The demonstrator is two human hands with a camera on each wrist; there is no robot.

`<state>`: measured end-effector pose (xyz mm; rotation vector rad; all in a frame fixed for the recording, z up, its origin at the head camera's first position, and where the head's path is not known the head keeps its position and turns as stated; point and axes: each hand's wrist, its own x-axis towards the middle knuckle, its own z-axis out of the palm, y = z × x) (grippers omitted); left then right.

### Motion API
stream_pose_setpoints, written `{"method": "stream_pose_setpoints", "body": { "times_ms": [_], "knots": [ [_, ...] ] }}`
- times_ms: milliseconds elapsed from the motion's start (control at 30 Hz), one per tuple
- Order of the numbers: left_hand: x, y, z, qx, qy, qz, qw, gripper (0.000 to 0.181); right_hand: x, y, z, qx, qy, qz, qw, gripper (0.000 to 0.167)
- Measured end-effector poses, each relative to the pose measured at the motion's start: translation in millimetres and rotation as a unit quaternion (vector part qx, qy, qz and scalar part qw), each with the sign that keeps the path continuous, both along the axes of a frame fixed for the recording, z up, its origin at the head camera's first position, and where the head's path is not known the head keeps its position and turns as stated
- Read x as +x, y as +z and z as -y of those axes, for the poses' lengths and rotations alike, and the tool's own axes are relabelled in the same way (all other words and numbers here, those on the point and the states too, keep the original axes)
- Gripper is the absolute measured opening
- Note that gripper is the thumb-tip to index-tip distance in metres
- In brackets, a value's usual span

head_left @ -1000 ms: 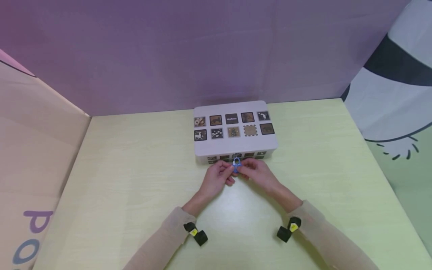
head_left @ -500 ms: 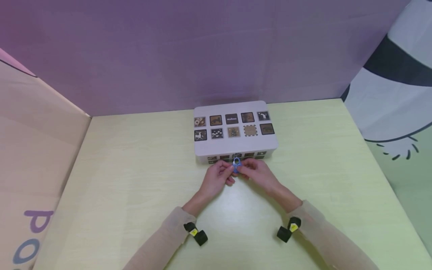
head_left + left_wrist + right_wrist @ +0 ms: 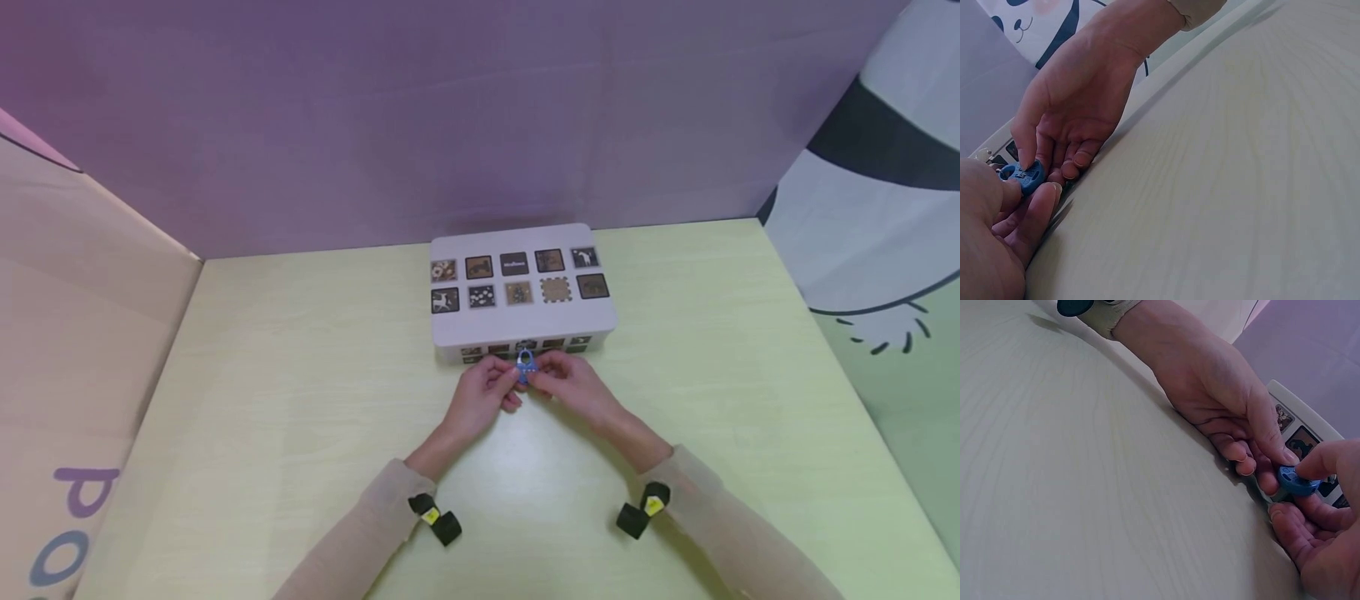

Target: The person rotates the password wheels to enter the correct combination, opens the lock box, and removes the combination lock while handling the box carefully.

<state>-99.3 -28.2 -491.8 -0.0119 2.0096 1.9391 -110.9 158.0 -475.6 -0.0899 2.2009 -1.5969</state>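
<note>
A small blue padlock [image 3: 526,367] with number dials is at the front middle of a white box [image 3: 517,321] printed with small square pictures. From the left side, the left hand [image 3: 480,402] pinches the padlock between thumb and fingers. The right hand [image 3: 581,392] pinches its other side, thumb on top. In the left wrist view the blue padlock [image 3: 1027,177] lies between both thumbs, and in the right wrist view the padlock [image 3: 1297,481] is gripped from both sides. Whether the shackle passes through the box's clasp cannot be told.
The box stands near the back edge of a pale wooden table [image 3: 300,375]. A purple wall [image 3: 375,125] rises behind it, with printed panels at left and right. Black devices [image 3: 435,518] with yellow marks are strapped to both wrists.
The right thumb has shifted slightly on the padlock, and more of its dials show in the head view. Both arms and the box stay in place.
</note>
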Motion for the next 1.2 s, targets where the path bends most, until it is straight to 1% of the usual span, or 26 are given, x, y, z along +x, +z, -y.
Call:
{"method": "stream_pose_setpoints", "body": {
  "times_ms": [167,433,867,1200],
  "knots": [
    [0.6,-0.4,0.1,0.003,0.001,-0.001,1.0,0.015,0.5,-0.7,0.2,0.006,-0.001,0.001,1.0,0.035],
    [1.0,-0.3,-0.3,0.002,0.001,0.0,1.0,0.015,0.9,2.2,0.6,0.008,-0.004,0.0,1.0,0.036],
    [0.2,-0.4,-0.8,0.001,0.002,-0.005,1.0,0.014,0.5,4.5,0.7,0.012,-0.006,-0.01,0.9999,0.034],
    [0.3,0.4,-0.4,-0.001,0.0,-0.003,1.0,0.015,0.1,2.4,-0.6,0.007,0.001,-0.002,1.0,0.035]
  ]
}}
